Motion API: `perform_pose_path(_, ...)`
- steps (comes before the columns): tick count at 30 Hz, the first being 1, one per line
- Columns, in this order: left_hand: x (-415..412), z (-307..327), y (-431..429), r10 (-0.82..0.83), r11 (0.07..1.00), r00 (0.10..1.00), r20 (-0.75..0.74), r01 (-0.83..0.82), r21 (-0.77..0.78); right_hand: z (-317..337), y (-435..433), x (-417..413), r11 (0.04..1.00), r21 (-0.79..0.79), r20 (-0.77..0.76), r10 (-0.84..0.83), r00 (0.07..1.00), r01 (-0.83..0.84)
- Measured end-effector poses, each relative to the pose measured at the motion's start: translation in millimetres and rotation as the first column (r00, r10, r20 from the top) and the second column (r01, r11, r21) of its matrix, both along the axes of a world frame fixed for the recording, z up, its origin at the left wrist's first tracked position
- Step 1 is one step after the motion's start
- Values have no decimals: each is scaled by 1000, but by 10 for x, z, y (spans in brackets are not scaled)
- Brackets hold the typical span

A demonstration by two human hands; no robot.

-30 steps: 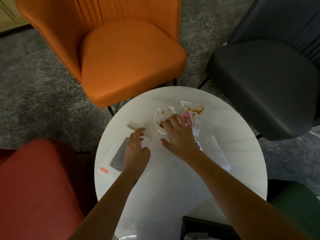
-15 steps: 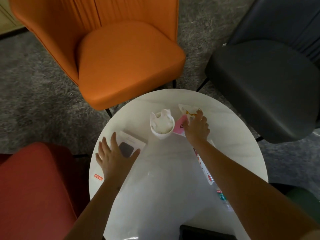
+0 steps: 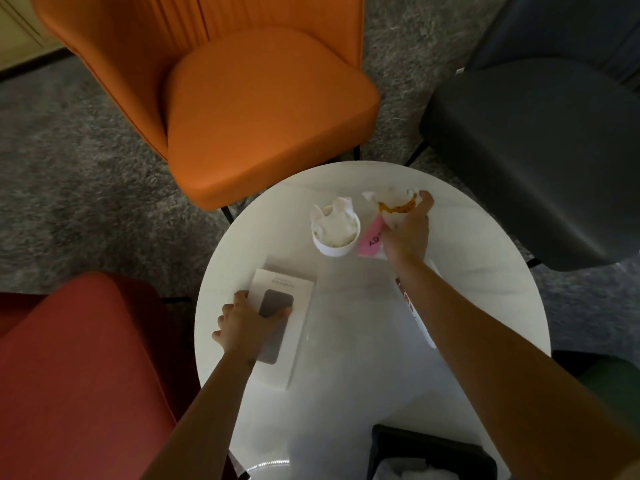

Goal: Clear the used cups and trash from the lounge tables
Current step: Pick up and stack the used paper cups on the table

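Right hand (image 3: 405,233): fingers curled over the stained wrapper (image 3: 394,202) at the far side of the counter (image 3: 485,271), with the pink packet (image 3: 371,240) under the palm; we read it as a loose, bunched hold
Left hand (image 3: 247,323): thumb on top of the box (image 3: 284,341), fingers curled at its left edge, pinching it near the counter's left rim
Smear risk: the wrapper shows orange marks; if we crush or tip it on the lift, grease or crumbs could fall on the counter
Knock risk: the cup (image 3: 332,249) stands just beside the right hand and seems to touch the packet; dragging the packet out could topple it
Drop risk: two pieces in one hand, so the packet may slip free
Box risk: we cannot tell whether the dark slab on it is print or a phone; binning it could be a mistake
Cup: upright, stuffed with crumpled tissue (image 3: 334,220) that rises above the rim; no liquid shows
Bin (image 3: 429,445): dark, at the counter's near edge, white trash inside; the rest is hidden
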State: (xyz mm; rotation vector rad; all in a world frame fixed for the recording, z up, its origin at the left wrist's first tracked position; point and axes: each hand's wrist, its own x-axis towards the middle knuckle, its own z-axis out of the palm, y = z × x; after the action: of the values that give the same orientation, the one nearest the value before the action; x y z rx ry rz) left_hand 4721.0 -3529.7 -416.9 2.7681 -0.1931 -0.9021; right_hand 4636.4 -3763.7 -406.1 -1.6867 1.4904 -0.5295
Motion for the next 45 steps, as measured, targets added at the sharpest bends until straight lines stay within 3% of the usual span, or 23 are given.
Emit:
perform_pose_path(4,-55,7,43,100,992,985,-137,-109,-63,328,119,-209,982,-137,228,-99,969,133)
perform_pose_path(7,-121,8,144,139,958,949,-283,-201,-204,432,374,-519,965,-195,267,-123,956,178)
perform_pose_path(13,-372,84,303,151,913,903,-403,-284,-293,401,1007,-1068,961,-171,333,-150,931,216)
perform_pose_path(16,-530,171,330,157,856,897,-413,-332,-397,363,1246,-1276,972,-106,403,-150,903,209)
perform_pose_path(19,-701,264,352,48,859,951,-306,-195,-473,362,1433,-1467,981,-49,435,-151,888,190)
perform_pose_path(25,-1002,602,394,-268,854,963,-19,228,-468,454,1704,-2002,990,-14,271,-131,954,140)
perform_pose_path(28,-1203,700,428,-390,830,919,66,382,-406,521,1758,-2312,995,42,75,89,993,-93)
perform_pose_path(31,-1395,708,433,-443,814,893,80,438,-381,497,1763,-2598,906,174,-196,416,888,-386)
perform_pose_path(33,-1492,681,425,-464,809,882,84,461,-366,404,1791,-2703,816,239,-372,578,726,-527)
perform_pose_path(36,-1594,615,410,-480,808,873,91,480,-342,167,1869,-2729,696,236,-496,686,532,-678)
perform_pose_path(38,-1632,577,400,-483,813,870,95,486,-320,22,1886,-2719,689,157,-536,661,525,-707)
perform_pose_path(42,-1672,528,392,-504,818,860,78,504,-279,-142,1819,-2674,718,-39,-575,553,603,-695)
perform_pose_path(45,-1692,509,408,-499,825,864,68,498,-268,-197,1767,-2604,710,43,-611,576,543,-703)
